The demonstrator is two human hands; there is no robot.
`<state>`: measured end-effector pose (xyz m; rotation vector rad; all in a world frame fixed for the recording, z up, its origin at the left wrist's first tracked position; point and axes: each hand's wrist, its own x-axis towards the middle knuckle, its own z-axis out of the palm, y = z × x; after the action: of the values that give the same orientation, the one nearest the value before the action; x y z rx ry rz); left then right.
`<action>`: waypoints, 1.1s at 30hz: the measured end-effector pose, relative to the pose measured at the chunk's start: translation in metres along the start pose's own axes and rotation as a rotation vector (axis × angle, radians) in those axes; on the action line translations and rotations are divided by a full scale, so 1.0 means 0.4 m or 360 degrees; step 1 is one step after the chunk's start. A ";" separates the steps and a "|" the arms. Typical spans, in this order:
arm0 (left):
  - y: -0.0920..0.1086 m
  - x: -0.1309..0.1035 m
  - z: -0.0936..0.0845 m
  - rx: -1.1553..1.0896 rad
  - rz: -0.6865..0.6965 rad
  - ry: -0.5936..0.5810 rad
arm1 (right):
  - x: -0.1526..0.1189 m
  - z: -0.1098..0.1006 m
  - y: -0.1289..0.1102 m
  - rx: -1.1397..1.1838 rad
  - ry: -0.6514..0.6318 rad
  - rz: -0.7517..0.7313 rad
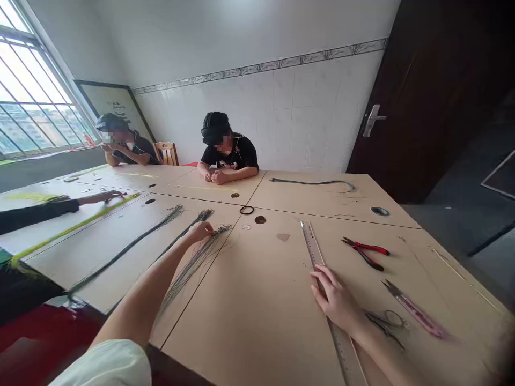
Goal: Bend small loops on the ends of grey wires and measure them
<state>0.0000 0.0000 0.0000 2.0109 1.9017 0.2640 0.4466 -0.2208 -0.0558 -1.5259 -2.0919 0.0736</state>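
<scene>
Thin dark wire bundle (190, 269) lies on the tabletop (257, 311), strands splayed loose. Your left hand (200, 232) curls at its far end; can't tell if pinching. Your right hand (337, 303), fingers spread, rests on the ruler (311, 245). Right: red-handled pliers (364, 250), pink snips (416, 312).

One head-worn view; faces forward and down, close over the table (257, 316), toward the far wall (289, 120).

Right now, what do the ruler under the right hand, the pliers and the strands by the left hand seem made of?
Ruler: pale, smooth, faintly shiny; aluminium or plastic, I can't tell which.
Pliers: likely metal at the dark, narrow nose; smooth, thicker, coloured grips suggest plastic or rubber.
Strands: thin, dark, loosely splayed; perhaps wire or thread, too fine to settle.
</scene>
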 end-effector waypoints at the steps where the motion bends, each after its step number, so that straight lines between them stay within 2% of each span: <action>1: 0.000 -0.001 -0.002 0.0002 -0.0004 0.0004 | 0.002 0.000 0.000 0.0000 0.0003 0.0004; 5: 0.003 -0.004 -0.021 -0.0016 -0.0046 0.0023 | 0.006 -0.003 -0.002 0.0006 -0.0002 0.0015; 9: 0.015 -0.007 -0.061 -0.0088 -0.0105 0.0059 | 0.006 -0.008 -0.005 0.0025 -0.0025 0.0022; 14: 0.057 -0.014 -0.133 -0.0255 -0.0148 0.0218 | 0.006 -0.012 -0.008 0.0043 -0.0042 0.0034; 18: 0.118 -0.020 -0.211 -0.0429 -0.0124 0.0431 | 0.007 -0.011 -0.010 0.0057 -0.0030 0.0045; 22: 0.208 -0.031 -0.305 -0.0567 -0.0030 0.0722 | 0.005 -0.007 -0.009 0.0083 -0.0005 0.0051; 27: 0.341 -0.060 -0.431 -0.0699 0.0148 0.1177 | 0.005 -0.005 -0.008 0.0139 0.0017 0.0035; 30: 0.424 -0.106 -0.514 -0.0802 0.0250 0.1534 | 0.006 -0.009 -0.012 0.0159 0.0022 0.0029; 33: 0.506 -0.180 -0.597 -0.0943 0.0393 0.1949 | 0.005 -0.018 -0.020 0.0152 0.0028 0.0027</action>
<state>0.0921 -0.0465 0.3042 1.7061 1.6742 2.2124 0.4427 -0.2237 -0.0460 -1.4826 -2.0321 0.1636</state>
